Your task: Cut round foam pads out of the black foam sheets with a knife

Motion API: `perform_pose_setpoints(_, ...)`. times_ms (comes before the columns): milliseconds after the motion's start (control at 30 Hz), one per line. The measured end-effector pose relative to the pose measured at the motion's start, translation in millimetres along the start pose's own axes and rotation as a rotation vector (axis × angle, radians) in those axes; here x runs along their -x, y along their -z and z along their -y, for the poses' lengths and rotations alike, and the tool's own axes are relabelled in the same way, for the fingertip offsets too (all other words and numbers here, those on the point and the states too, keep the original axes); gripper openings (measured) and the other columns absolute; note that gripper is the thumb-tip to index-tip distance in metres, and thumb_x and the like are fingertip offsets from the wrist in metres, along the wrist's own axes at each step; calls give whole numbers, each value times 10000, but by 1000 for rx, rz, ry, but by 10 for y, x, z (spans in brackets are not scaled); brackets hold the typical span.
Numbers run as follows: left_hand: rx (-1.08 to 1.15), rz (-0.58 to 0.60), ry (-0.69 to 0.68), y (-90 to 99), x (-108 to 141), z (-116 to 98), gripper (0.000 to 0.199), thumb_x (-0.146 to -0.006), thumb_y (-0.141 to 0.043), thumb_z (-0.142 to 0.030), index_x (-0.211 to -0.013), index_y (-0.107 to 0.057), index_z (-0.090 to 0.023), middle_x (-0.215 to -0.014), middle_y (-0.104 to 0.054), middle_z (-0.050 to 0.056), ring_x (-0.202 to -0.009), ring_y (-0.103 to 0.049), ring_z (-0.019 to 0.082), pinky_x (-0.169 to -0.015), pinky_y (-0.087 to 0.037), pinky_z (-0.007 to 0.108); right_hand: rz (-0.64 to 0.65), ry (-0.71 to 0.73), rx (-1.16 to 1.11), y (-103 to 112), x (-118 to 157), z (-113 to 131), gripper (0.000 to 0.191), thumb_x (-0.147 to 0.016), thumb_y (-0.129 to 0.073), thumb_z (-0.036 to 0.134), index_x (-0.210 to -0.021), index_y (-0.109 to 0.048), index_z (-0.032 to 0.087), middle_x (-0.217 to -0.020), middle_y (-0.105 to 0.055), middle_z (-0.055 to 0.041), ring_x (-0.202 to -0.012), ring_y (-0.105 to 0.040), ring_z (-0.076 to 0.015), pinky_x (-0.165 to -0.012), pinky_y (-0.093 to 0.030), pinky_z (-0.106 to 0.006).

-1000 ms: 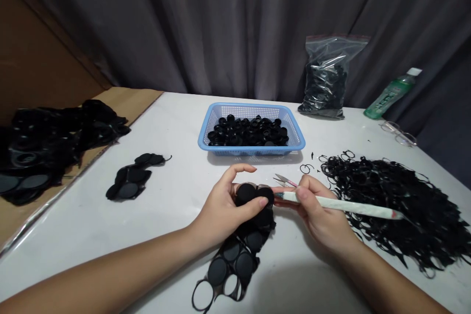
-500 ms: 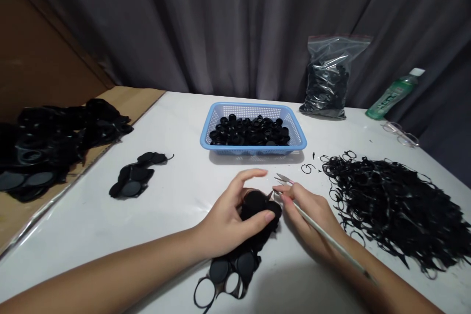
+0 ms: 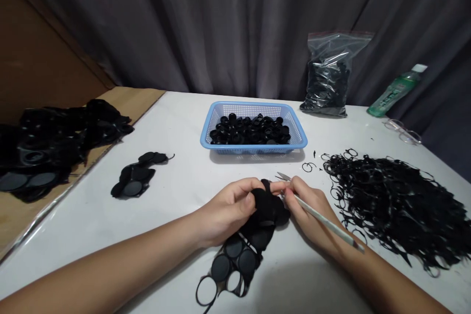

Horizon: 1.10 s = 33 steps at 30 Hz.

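Note:
My left hand [image 3: 231, 208] is closed on the upper end of a black rubber sheet of round caps [image 3: 234, 248], thumb on top and fingers behind. Its lower end hangs toward me, with bare rings where caps are gone. In my right hand [image 3: 307, 203] is a thin pale-handled tool [image 3: 324, 223], held like a pen. The tool's tip is hidden near the sheet, and my right fingertips are at the sheet's upper right edge. Beyond them show the pointed metal blades of small scissors [image 3: 283, 175]; I cannot tell whether they lie on the table or are held.
A blue basket [image 3: 253, 147] of black caps stands ahead. To the right lie a heap of black ring scraps [image 3: 397, 206], glasses [image 3: 403, 132], a green bottle [image 3: 393, 91] and a zip bag [image 3: 327, 83]. Leftward are cap pieces [image 3: 134, 179] and a pile of sheets [image 3: 55, 137] on cardboard.
My left index finger has come down from its raised pose, and thumb and fingers now pinch the sheet. The sheet's upper end is turned, and the tool's tip has gone out of sight.

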<state>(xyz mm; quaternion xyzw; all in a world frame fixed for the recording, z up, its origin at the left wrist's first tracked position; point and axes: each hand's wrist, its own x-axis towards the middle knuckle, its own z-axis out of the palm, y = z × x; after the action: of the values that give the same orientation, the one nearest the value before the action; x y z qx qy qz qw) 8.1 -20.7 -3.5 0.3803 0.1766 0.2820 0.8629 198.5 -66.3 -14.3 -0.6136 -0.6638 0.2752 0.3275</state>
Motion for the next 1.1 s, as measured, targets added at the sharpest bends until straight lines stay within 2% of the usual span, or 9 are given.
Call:
perform_pose_setpoints(167,26,-131,27,-4,-23,-12,470,-524,-846,-505,-720,-632,-135,-1270,-588,151,-1147,-544,354,-990,-374,502,-64,-9,-217,-1,16,21,305,-949,-427,377,-684,-416,224,-617,-514,43,-575,-484,-129,-540,-382,-229)
perform_pose_setpoints(267,44,-105,19,3,-16,-16,446,-509,-873,-456,-683,-628,-126,-1260,-576,146,-1160,-527,397,-965,-392,544,-114,-25,-360,4,41,22,337,-941,-448,412,-663,-406,225,-628,-541,35,-603,-511,-137,-551,-417,-235)
perform_pose_setpoints(367,75,-47,-9,14,-6,-8,404,-534,-878,-407,-695,-632,-131,-1199,-603,115,-1153,-536,386,-953,-405,546,-141,-68,-511,-12,57,-4,353,-930,-482,436,-657,-418,222,-686,-616,15,-685,-585,-158,-625,-480,-265)
perform_pose_setpoints(467,115,-36,-17,20,-8,-4,371,-555,-880,-364,-721,-633,-141,-1146,-635,79,-1114,-576,318,-951,-424,494,-107,-122,-701,-51,59,-46,331,-927,-505,442,-691,-439,220,-862,-700,-21,-828,-650,-194,-757,-526,-345)
perform_pose_setpoints(567,171,-121,26,25,-34,-10,351,-587,-872,-328,-772,-631,-153,-1072,-678,63,-1020,-636,240,-909,-473,400,-73,-145,-834,-84,58,-72,310,-932,-514,428,-714,-456,215,-973,-719,-42,-955,-664,-224,-877,-515,-428)
perform_pose_setpoints(667,195,-280,23,43,-77,-6,379,-595,-866,-335,-802,-607,-152,-832,-698,28,-768,-668,136,-730,-523,247,-55,-163,-893,-102,65,-71,303,-928,-530,419,-718,-472,208,-981,-727,-45,-957,-677,-220,-908,-515,-439)
perform_pose_setpoints(767,176,-369,0,75,-107,19,469,-532,-867,-420,-774,-571,-147,-669,-640,-12,-615,-622,101,-594,-513,196,-34,-193,-937,-116,80,-50,302,-920,-543,424,-723,-479,205,-1016,-729,-54,-931,-691,-214,-891,-534,-424)
perform_pose_setpoints(933,162,-258,-5,107,-104,44,513,-511,-837,-507,-737,-561,-139,-662,-647,16,-741,-692,204,-694,-556,296,-21,-189,-949,-127,107,4,313,-905,-566,427,-698,-489,205,-977,-741,-69,-914,-698,-222,-845,-560,-416)
perform_pose_setpoints(1100,219,-145,-6,108,-101,37,505,-530,-811,-533,-737,-597,-125,-677,-668,24,-745,-708,205,-699,-563,280,-4,-173,-969,-113,108,43,313,-915,-547,424,-695,-471,215,-985,-744,-76,-903,-705,-237,-840,-559,-453)
